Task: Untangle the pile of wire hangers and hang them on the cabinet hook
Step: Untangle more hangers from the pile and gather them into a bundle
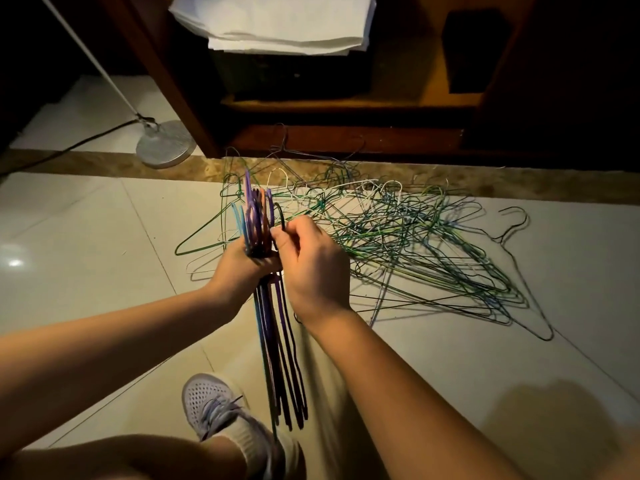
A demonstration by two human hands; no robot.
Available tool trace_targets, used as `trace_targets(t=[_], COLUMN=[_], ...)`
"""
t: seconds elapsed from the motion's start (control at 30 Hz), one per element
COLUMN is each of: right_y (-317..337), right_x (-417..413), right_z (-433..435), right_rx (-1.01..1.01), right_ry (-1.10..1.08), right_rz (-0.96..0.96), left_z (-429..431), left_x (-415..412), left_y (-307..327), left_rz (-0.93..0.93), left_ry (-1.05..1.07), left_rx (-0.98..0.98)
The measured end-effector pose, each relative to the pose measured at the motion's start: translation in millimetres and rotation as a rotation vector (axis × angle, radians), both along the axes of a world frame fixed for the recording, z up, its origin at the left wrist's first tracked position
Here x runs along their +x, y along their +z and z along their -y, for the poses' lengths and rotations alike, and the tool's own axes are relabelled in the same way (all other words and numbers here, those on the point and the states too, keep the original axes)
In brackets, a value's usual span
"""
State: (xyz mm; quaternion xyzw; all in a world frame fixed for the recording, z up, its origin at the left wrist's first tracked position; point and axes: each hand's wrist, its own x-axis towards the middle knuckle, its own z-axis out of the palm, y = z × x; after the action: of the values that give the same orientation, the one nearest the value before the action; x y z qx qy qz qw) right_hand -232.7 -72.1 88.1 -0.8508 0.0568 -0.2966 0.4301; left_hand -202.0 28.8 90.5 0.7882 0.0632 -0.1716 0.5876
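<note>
From the head view we see our left hand [242,263] curled tight round the necks of a sorted bunch of hangers [281,358], purple, blue and black, hooks up and bodies hanging down over our white shoe [211,403]; our right hand [313,268] is just beside it, thumb and fingers pinching one dark hook [282,219] at the bunch's edge; the tangled pile of wire hangers [415,244] sprawls on the tiled floor [86,237] beyond, reaching the open wooden cabinet [346,140]; a lamp base [166,144] stands to the left.
</note>
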Motion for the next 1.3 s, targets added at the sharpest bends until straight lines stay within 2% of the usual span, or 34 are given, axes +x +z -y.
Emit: trace_targets(t=[0.17,0.23,0.3,0.43,0.5,0.67,0.73,0.83,0.9,1.0,1.1,1.3], right_y=[-11.8,-29.3,-67.3,-159.5,-183.6,-202.7,-204.2,-202.5,-200.9,-190.5,-169.7,-112.0], right_x=[-2.9,-8.3,-18.1,-52.3,-62.9,-49.6,-39.5,-27.6,-24.2,-21.4,-20.0,-11.0], right_z=[9.9,19.9,35.2,47.8,40.7,15.5,10.9,11.7,13.4,11.8,8.1,6.0], right_rx=[0.174,0.260,0.234,-0.077,-0.088,-0.031,0.091,0.399,0.448,0.436,0.555,0.656], right_ry=[0.182,0.203,0.157,0.198,0.226,0.182,0.098,-0.055,-0.038,-0.029,-0.066,-0.059], right_rz=[-0.051,-0.165,-0.407,-1.177,-1.341,-1.367,-1.371,-1.366,-1.355,-1.266,-1.138,-0.907], left_z=[-3.9,-6.4,-11.0,-23.1,-29.5,-47.3,-52.4,-59.6,-62.8,-64.1,-64.1,-54.1], left_x=[-4.8,-3.6,-0.4,6.1,8.2,12.7,15.2,19.0,19.9,19.8,19.5,17.8], left_y=[-12.0,-14.9,-17.4,-28.4,-34.3,-44.0,-49.1,-56.7,-60.1,-61.8,-60.5,-49.1], left_rz=[-0.038,-0.063,-0.097,-0.097,-0.101,-0.121,-0.143,-0.163,-0.173,-0.172,-0.159,-0.116], left_ry=[-0.030,-0.042,-0.049,-0.009,0.040,0.093,0.156,0.214,0.232,0.255,0.263,0.244], left_rx=[-0.001,0.010,-0.006,0.007,0.002,0.003,-0.025,-0.036,-0.054,-0.060,-0.071,-0.065])
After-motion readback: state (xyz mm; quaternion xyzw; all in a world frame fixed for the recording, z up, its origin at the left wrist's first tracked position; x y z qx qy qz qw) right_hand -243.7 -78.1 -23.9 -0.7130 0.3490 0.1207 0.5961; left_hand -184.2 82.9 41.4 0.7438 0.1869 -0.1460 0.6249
